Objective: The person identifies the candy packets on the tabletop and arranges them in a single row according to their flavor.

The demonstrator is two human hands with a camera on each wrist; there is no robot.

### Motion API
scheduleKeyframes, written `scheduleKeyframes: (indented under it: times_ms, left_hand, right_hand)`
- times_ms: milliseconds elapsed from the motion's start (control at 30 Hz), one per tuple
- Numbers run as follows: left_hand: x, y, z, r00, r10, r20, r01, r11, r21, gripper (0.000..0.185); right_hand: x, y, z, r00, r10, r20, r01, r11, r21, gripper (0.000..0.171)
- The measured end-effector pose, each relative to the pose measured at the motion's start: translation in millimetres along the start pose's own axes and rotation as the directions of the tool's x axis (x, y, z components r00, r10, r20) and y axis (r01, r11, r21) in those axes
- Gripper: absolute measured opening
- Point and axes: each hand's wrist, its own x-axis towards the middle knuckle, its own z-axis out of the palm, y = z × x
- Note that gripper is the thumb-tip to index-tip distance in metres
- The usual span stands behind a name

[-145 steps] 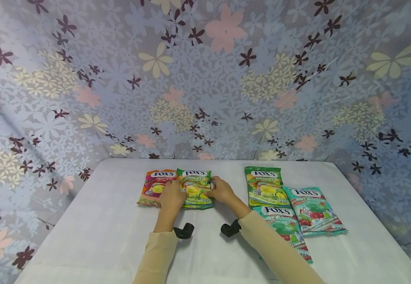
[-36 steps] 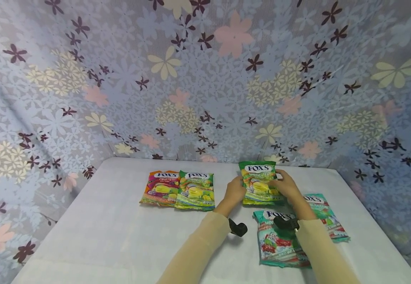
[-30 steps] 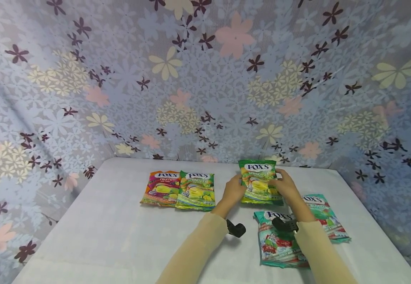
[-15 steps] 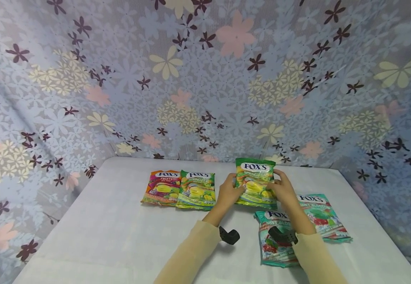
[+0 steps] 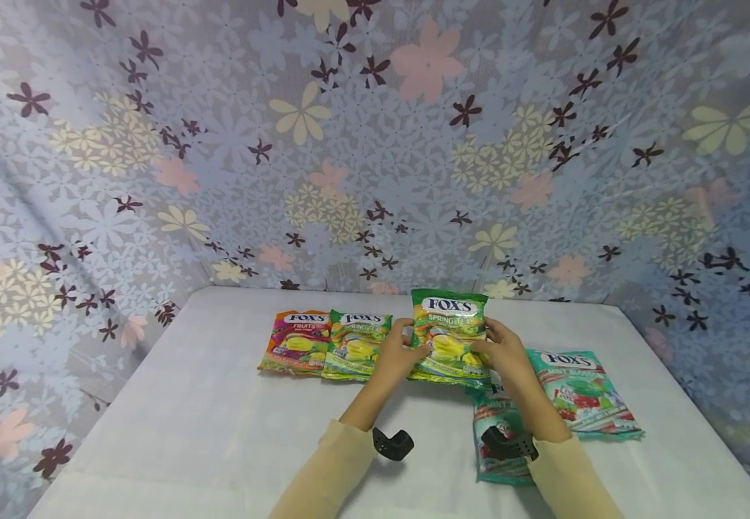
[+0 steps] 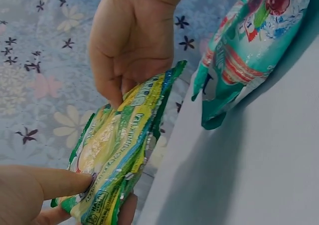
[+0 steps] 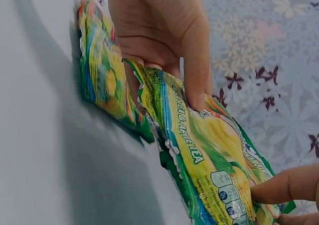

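Observation:
Both hands hold a green Fox's Spring Tea candy bag (image 5: pixel 449 335) just above the white table (image 5: pixel 206 432). My left hand (image 5: pixel 395 353) grips its left edge, thumb on the front, as the left wrist view shows on the bag (image 6: pixel 117 150). My right hand (image 5: pixel 503 353) grips its right edge; in the right wrist view the bag (image 7: pixel 204 160) is pinched at its lower corner. A second green Spring Tea bag (image 5: pixel 356 344) and an orange Fruits bag (image 5: pixel 293 342) lie flat just to the left.
Two teal Mint Blossom bags lie to the right, one (image 5: pixel 582 393) flat, the other (image 5: pixel 501 440) partly under my right forearm. A floral cloth (image 5: pixel 375 144) hangs behind the table and along both sides.
Both hands have lifted the green Spring Tea bag from the right group and carried it left, toward the green and orange bags.

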Motion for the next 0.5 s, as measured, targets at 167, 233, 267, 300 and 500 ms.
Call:
scheduleKeyframes:
  times_ms: [167, 233, 267, 300, 500]
  left_hand:
    - [-5.8, 0.8, -12.7, 1.000, 0.017, 0.003, -0.017, 1.000, 0.002, 0.059]
    - [-8.3, 0.3, -17.1, 1.000, 0.021, 0.002, -0.021, 1.000, 0.015, 0.060]
    - [-9.7, 0.2, -19.2, 1.000, 0.018, 0.002, -0.018, 1.000, 0.017, 0.061]
    - [-11.0, 0.1, -21.3, 1.000, 0.018, 0.004, -0.018, 1.000, 0.018, 0.061]
    - [-19.0, -2.2, -33.7, 0.999, 0.016, 0.031, -0.015, 1.000, -0.020, 0.066]
  right_hand:
    - [-4, -7, 5, 1.000, -0.010, 0.008, 0.010, 1.000, -0.006, 0.071]
    - [-6, -8, 7, 1.000, -0.026, 0.016, 0.026, 1.000, 0.000, 0.071]
    - [-7, -8, 9, 0.999, -0.034, 0.021, 0.034, 0.999, 0.007, 0.070]
    - [-8, -8, 10, 0.999, -0.042, 0.026, 0.041, 0.999, 0.014, 0.071]
    - [-11, -6, 15, 0.998, -0.054, 0.036, 0.052, 0.998, 0.039, 0.071]
